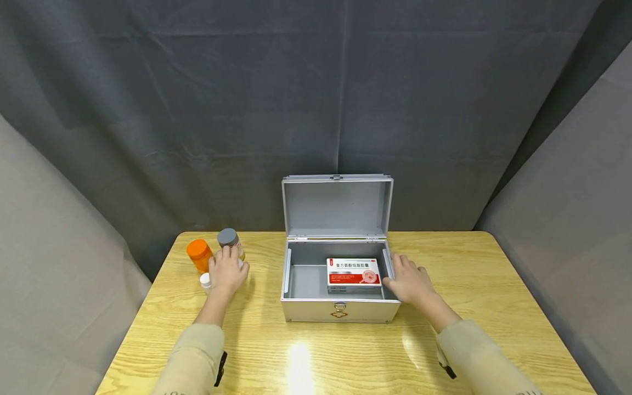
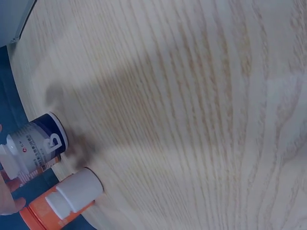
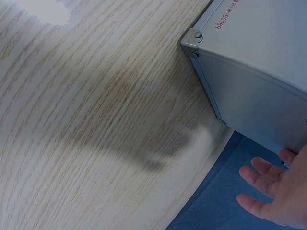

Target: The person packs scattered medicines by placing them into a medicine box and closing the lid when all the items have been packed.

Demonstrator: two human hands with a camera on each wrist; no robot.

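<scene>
My left hand (image 1: pixel 229 272) is at a small white-and-blue pill bottle (image 2: pixel 37 143), its fingers on either side of the white cap; the hand hides most of this bottle in the head view. Close by are an orange bottle (image 1: pixel 199 255), a grey-capped bottle (image 1: pixel 229 238) and a small white bottle (image 1: pixel 205 281). My right hand (image 1: pixel 412 281) touches the right wall of an open silver medicine case (image 1: pixel 340 311), thumb at the rim. In the right wrist view its other fingers (image 3: pixel 261 181) stand loosely apart. A red-and-white capsule box (image 1: pixel 353 272) lies inside the case.
The case's raised lid (image 1: pixel 338 208) stands behind its compartment. A wooden table (image 1: pixel 257 356) carries everything, its back edge close behind the bottles. A dark grey curtain (image 1: pixel 247 109) hangs behind, with pale cloth at both sides.
</scene>
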